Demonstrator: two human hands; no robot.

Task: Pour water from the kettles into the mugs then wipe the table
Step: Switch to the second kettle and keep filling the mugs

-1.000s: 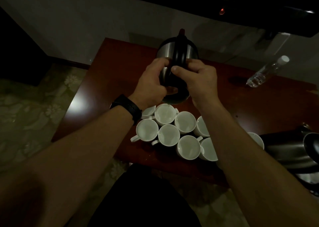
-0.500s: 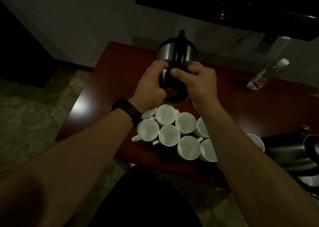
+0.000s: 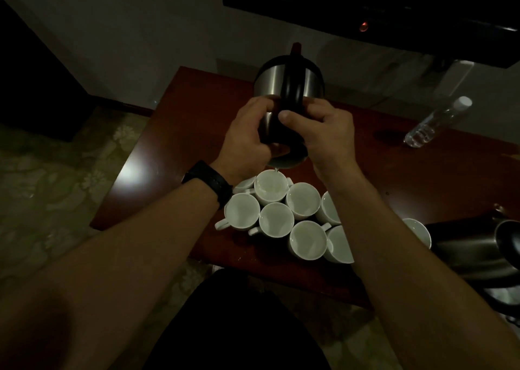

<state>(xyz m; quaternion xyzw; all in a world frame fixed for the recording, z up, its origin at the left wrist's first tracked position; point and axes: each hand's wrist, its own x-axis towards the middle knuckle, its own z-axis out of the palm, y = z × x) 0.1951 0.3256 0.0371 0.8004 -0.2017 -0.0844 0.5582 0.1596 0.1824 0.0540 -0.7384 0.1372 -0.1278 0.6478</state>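
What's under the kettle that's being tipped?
A white mug sits below the kettle mouth; water shows at the lip. Left hand and right hand hide the table beneath.

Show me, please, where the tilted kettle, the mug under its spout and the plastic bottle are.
tilted kettle (image 3: 268, 84): head view, on the upper left of its steel side.
mug under its spout (image 3: 270, 191): head view, inside its white bowl.
plastic bottle (image 3: 433, 123): head view, on the middle of its clear body.

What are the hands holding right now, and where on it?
Both hands grip the tilted kettle: left hand on its steel side, right hand round the black handle.
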